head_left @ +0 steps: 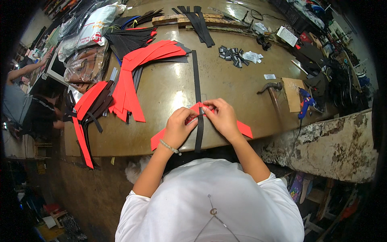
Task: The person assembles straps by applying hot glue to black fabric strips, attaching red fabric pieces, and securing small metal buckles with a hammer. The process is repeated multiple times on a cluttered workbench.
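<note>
Near the table's front edge lies a bundle of red ribbed strips point(244, 130), bent at its middle into a shallow peak. A long black strap point(196, 76) crosses that middle, running from far on the table to the edge by my body. My left hand point(178, 125) is closed at the crossing from the left, thumb and fingers pinching the bundle beside the strap. From the right, my right hand point(223, 117) presses its thumb and fingers on the same spot, where a short dark band shows. The fingers partly hide what they grip.
Red and black strip bundles point(131, 80) lie at left, near plastic bags point(94, 30). Small black pieces point(233, 55) are piled at the back. At right are a hammer point(274, 97), cardboard point(292, 94) and a blue glue gun point(307, 103). Another person point(20, 92) is at far left.
</note>
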`<state>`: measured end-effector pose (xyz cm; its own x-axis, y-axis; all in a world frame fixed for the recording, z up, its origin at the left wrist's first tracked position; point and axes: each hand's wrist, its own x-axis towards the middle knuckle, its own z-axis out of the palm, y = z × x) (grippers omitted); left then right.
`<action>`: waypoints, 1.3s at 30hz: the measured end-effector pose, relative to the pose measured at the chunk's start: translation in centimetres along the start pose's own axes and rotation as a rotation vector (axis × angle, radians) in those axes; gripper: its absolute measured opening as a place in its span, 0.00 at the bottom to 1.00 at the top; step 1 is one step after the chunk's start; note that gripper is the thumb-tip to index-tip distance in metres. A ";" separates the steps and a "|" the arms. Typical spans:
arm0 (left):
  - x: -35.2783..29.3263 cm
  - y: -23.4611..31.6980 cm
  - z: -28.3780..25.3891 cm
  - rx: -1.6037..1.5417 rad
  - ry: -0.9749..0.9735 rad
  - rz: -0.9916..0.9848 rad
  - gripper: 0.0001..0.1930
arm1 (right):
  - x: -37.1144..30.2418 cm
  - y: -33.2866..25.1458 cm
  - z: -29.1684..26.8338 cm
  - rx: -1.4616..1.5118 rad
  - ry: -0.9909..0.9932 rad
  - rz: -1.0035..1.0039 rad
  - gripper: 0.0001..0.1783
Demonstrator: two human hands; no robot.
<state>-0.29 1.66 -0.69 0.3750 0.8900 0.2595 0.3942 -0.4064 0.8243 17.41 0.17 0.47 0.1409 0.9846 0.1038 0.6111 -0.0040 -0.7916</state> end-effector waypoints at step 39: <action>2.0 1.1 -0.4 0.137 -0.110 -0.100 0.18 | 5.3 0.7 -0.7 -0.284 -0.010 -0.205 0.12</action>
<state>0.51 3.06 0.95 0.4147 0.9024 0.1168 0.5421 -0.3482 0.7648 19.17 5.30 0.88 -0.0136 0.9716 0.2363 0.8185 0.1466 -0.5554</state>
